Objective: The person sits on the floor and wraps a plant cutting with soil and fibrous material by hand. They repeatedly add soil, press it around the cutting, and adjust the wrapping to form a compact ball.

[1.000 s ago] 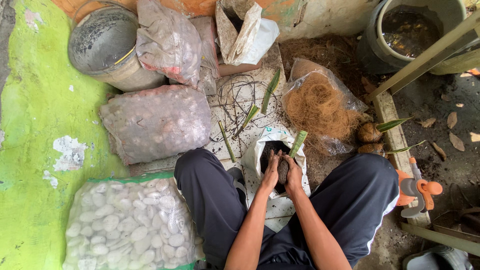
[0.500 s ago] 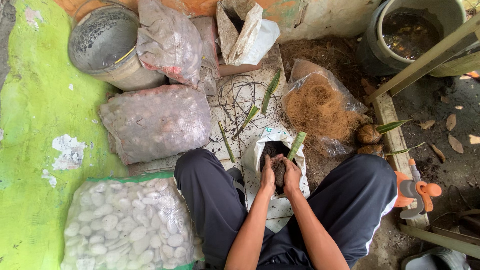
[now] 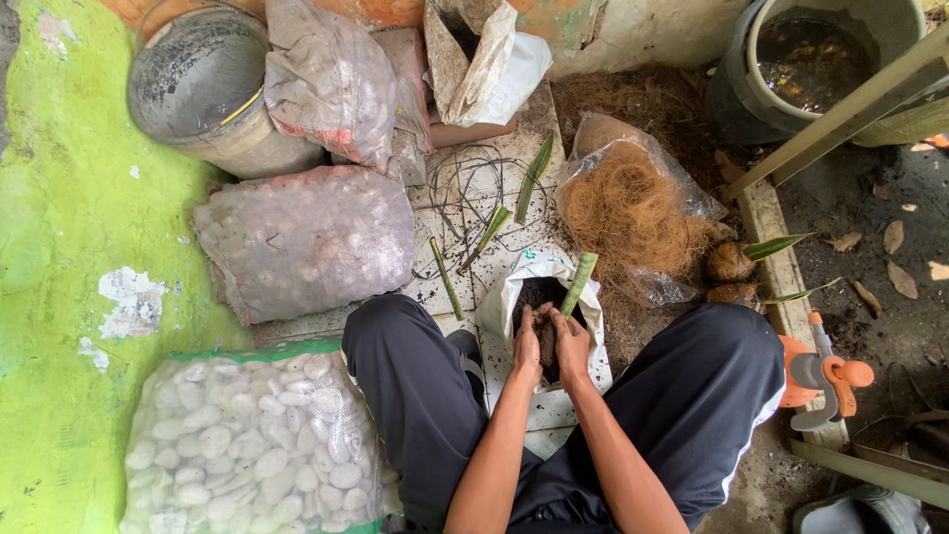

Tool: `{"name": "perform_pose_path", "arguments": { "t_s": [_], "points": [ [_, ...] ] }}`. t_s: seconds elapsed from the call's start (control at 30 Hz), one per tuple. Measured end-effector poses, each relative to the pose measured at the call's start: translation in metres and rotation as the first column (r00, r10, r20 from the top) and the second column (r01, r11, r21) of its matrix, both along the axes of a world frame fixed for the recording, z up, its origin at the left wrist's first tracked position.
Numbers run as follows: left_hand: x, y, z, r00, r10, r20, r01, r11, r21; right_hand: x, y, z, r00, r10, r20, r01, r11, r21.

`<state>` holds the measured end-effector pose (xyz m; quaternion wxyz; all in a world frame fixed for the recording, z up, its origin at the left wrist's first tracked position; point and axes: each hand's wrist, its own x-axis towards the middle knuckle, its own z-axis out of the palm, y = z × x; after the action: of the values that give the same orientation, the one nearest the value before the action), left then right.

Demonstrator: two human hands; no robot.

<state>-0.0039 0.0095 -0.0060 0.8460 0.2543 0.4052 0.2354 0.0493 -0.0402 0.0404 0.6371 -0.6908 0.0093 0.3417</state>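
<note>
1. Closest in, the person sits with knees apart; a bag of white pebbles lies by the left leg and an orange hand tool by the right.
2. Between the knees, the left hand and right hand are cupped together, fingers closed around a dark clump of soil.
3. The clump sits over the mouth of the white bag, which holds more soil; a green cutting rises from between the hands.
4. The step in hand looks like packing soil around the cutting's base. Shaping it further calls for an even squeeze from both palms, kept over the bag so that crumbs fall back in.
5. Further out: more green cuttings and thin wires on the tile, a bag of brown fibre and two fibre-wrapped balls.
6. Farthest: a sack of pale stones, a grey bucket and a dark pot of water.
</note>
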Motion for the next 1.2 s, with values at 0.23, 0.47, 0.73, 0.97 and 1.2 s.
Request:
{"name": "perform_pose_path", "arguments": {
  "t_s": [0.23, 0.47, 0.73, 0.97, 1.2],
  "points": [
    [-0.007, 0.000, 0.000, 0.991, -0.076, -0.110, 0.063, 0.991, -0.122, 0.000, 0.000, -0.006, 0.967, 0.176, 0.183, -0.142, 0.973, -0.183],
    [-0.005, -0.004, -0.004, 0.997, -0.049, -0.053, 0.040, 0.986, -0.161, 0.002, -0.003, -0.009, 0.855, 0.270, 0.443, -0.141, 0.943, -0.302],
    [-0.003, -0.004, 0.005, 0.960, -0.070, -0.272, 0.070, 0.997, -0.010, -0.006, -0.003, 0.000, 0.778, 0.201, 0.595, -0.016, 0.953, -0.302],
    [-0.004, -0.005, 0.003, 0.954, -0.081, -0.289, 0.086, 0.996, 0.003, -0.008, -0.004, -0.010, 0.818, 0.139, 0.558, -0.005, 0.972, -0.235],
    [-0.003, -0.004, 0.000, 0.958, -0.086, -0.275, 0.090, 0.996, 0.001, -0.008, -0.004, -0.010, 0.862, 0.155, 0.482, -0.017, 0.960, -0.279]
  ]
}}
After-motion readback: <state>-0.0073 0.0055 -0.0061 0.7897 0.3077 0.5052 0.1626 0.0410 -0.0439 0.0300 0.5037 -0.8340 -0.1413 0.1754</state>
